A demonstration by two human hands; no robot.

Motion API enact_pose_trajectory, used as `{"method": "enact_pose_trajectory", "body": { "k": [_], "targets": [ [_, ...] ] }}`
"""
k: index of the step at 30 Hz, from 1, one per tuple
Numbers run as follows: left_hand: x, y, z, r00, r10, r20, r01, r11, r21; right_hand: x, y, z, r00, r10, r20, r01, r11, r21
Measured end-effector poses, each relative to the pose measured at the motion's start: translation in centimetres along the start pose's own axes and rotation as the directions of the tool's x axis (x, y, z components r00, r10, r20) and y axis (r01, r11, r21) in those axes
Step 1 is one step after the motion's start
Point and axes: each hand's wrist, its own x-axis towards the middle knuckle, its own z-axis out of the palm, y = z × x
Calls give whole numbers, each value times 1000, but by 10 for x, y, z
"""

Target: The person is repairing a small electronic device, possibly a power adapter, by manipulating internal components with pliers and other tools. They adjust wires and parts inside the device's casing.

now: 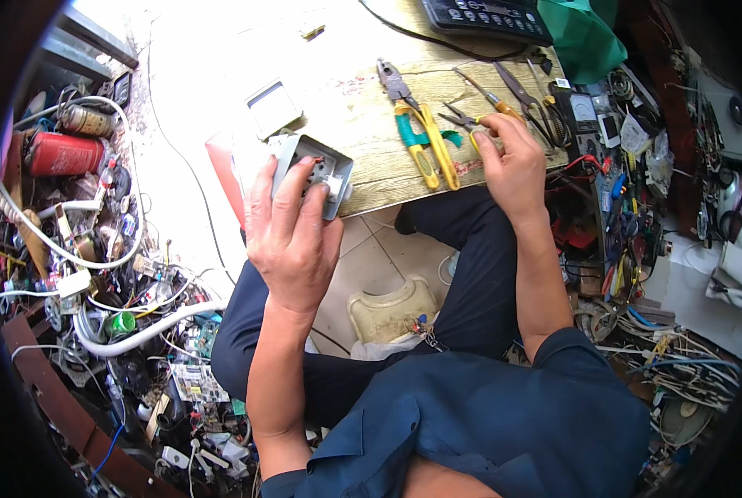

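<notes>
At the table's front edge, my left hand [292, 236] grips an open grey plastic box [343, 164], its fingers reaching over and into it. Small parts show inside; my fingers cover some of them. My right hand [512, 158] is closed on the handle of small pliers [464, 119], whose dark jaws point left. Larger pliers [394, 81] with yellow and teal grips lie between my hands. Just beyond my right fingers is a screwdriver [502, 105] with an orange-yellow handle. A pale rectangular frame [276, 108] lies behind the grey box.
Dark-handled scissors [516, 85] lie at the table's right side, below a black keypad device [487, 17] and a green bag [585, 41]. Cables and electronic scrap pile up on both sides. A red cylinder [65, 155] lies at left. Below the table is a cream-coloured stool [391, 309].
</notes>
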Motion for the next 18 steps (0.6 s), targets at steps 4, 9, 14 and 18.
{"method": "enact_pose_trajectory", "body": {
  "k": [4,9,14,18],
  "targets": [
    [-1,0,1,1000,13,-5,-13,1000,0,-6,32,-15,996,0,91,14,989,-149],
    [-3,-2,-2,1000,12,-17,-13,1000,-9,1,30,-9,956,-152,252,188,974,-128],
    [-5,-6,-2,1000,25,-14,-24,1000,14,2,-6,-3,979,-140,146,141,990,2],
    [-8,-8,2,998,7,-64,-9,999,-34,-2,-50,14,950,-216,224,216,976,26]
  ]
}}
